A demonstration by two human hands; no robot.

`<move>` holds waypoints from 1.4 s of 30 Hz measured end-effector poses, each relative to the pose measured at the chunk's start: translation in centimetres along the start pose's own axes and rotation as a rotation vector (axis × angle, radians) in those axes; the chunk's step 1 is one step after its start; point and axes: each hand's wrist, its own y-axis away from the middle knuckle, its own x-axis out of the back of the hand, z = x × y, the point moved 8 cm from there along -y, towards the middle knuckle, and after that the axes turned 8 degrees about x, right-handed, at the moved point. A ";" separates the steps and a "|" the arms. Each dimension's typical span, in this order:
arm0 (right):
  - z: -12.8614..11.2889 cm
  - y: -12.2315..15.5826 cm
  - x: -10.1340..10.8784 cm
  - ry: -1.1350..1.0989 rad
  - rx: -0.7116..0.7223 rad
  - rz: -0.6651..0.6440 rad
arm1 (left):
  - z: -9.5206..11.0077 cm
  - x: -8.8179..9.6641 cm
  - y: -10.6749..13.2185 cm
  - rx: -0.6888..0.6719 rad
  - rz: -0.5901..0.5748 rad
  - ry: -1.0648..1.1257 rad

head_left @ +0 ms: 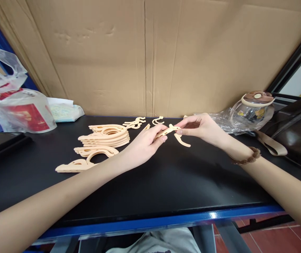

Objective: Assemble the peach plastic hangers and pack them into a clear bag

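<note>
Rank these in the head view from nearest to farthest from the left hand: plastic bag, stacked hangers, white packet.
From the left hand:
1. Stacked hangers, just to its left.
2. White packet, farther left, toward the back.
3. Plastic bag, beyond the packet, at the picture's left edge.
</note>
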 end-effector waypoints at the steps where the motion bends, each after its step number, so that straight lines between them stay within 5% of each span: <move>1: -0.2 0.0 0.0 0.014 0.014 -0.002 | 0.1 0.0 0.0 -0.004 -0.005 -0.005; 10: -1.2 0.3 -0.2 0.171 0.069 0.012 | 0.3 0.3 0.1 -0.003 0.021 0.058; 24: -5.0 1.4 -1.6 0.637 0.490 -0.089 | -0.2 -0.5 0.1 0.093 -0.121 0.469; 42: -7.6 3.2 -4.3 1.214 0.782 -0.176 | -0.9 -1.3 -0.5 0.180 -0.218 0.456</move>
